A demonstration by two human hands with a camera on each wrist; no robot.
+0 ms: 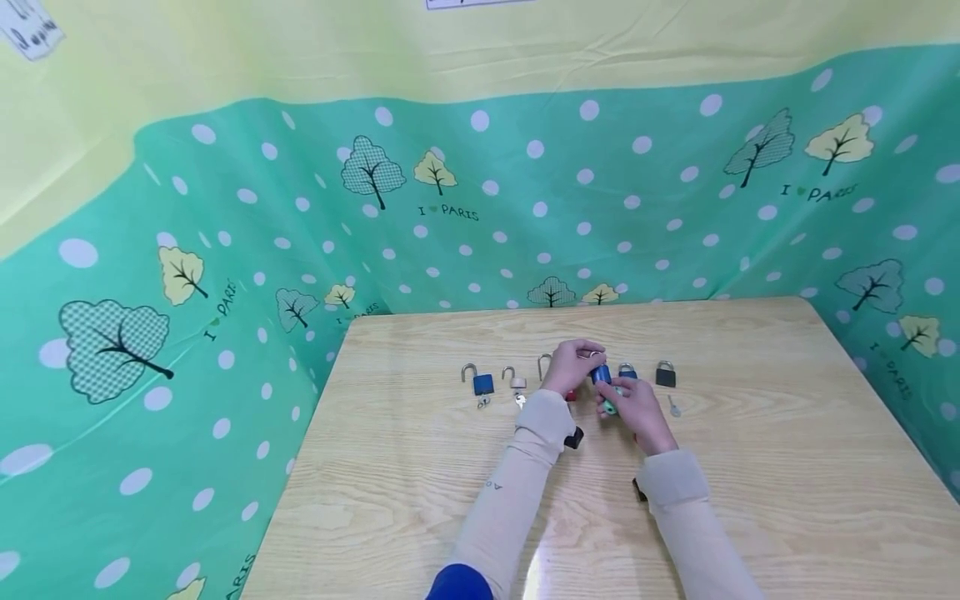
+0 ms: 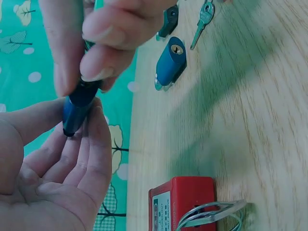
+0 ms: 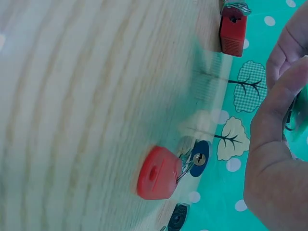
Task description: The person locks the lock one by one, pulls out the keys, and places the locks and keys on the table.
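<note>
In the head view my left hand [image 1: 572, 367] holds a blue padlock [image 1: 601, 374] above the table. The left wrist view shows the left thumb and fingers pinching the padlock's body [image 2: 77, 109]. My right hand [image 1: 637, 410] is at the padlock's lower end, its fingers bunched around something small and mostly hidden. A green piece [image 1: 611, 405] shows between those right fingers. Whether a key sits in the lock cannot be made out. Another blue padlock [image 2: 169, 65] stands on the table just beyond the hands.
Left in the row lie an open blue padlock [image 1: 483, 384] and a small open pale padlock [image 1: 517, 382], with keys. To the right are a black padlock [image 1: 665, 377] and a loose key [image 1: 674, 407]. A red box-shaped lock [image 2: 197, 197] and a red tag-like piece [image 3: 159, 174] lie nearby.
</note>
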